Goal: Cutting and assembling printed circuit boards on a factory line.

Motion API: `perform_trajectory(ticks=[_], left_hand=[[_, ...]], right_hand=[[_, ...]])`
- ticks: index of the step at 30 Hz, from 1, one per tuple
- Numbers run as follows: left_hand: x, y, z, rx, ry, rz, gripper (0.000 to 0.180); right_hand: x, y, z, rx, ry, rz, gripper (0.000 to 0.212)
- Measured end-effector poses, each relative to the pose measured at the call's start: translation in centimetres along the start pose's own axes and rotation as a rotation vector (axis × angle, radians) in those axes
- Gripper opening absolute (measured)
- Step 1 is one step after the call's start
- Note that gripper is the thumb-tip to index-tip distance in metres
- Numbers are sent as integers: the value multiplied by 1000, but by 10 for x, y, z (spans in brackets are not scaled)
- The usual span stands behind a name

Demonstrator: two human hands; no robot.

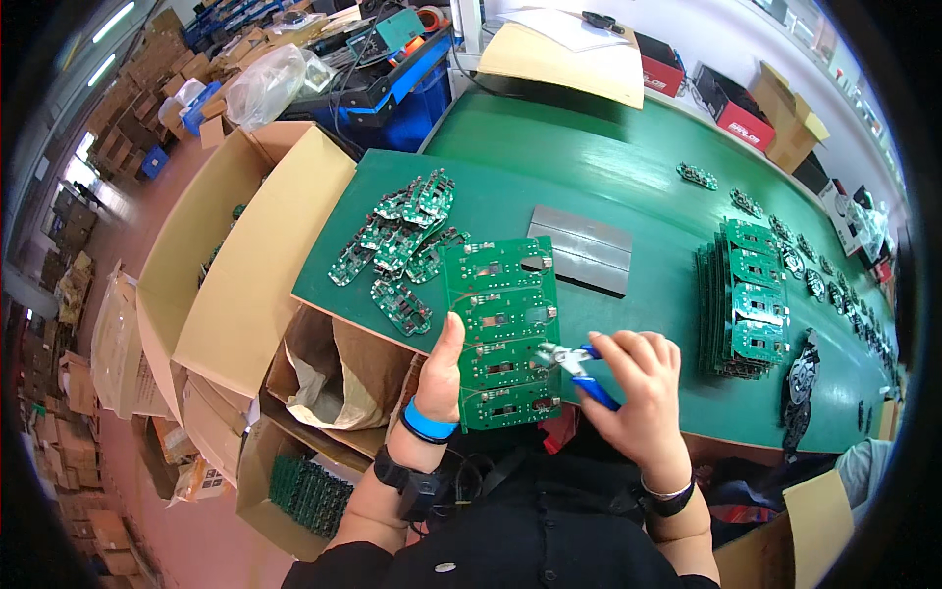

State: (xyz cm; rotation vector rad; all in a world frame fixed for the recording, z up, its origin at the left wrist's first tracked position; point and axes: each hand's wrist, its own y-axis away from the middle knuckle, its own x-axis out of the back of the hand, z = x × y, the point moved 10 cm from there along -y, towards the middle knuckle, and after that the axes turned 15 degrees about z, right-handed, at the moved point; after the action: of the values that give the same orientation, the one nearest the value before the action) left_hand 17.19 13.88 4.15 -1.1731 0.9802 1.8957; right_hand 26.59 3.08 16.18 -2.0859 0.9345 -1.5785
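My left hand (442,371) grips the left edge of a green circuit board panel (500,339), its thumb lying along the side. The panel is upright in front of me and made of several joined boards. In my right hand (640,388) is a pair of blue-handled cutting pliers (584,373), with its jaws at the panel's right edge. Whether the jaws touch the board I cannot tell. Beyond the panel, a grey metal block (581,250) with grooves lies on the green table (657,187). A pile of separated circuit boards (397,231) rests to the left.
At the right stands a stack of green panels (743,299), with rows of small round parts (814,285) past it. Open cardboard boxes (255,250) crowd the table's left edge; a lower box (309,496) holds more boards. Red-and-black boxes (731,108) line the back.
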Motion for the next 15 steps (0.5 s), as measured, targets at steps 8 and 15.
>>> perform_trajectory(ticks=[8,15], left_hand=[[-3,-1,24,-315,-339,225,48],[-4,2,30,-398,-440,252,47]], right_hand=[[-19,5,-18,63,58,-104,58],[-20,6,-19,71,50,-111,59]])
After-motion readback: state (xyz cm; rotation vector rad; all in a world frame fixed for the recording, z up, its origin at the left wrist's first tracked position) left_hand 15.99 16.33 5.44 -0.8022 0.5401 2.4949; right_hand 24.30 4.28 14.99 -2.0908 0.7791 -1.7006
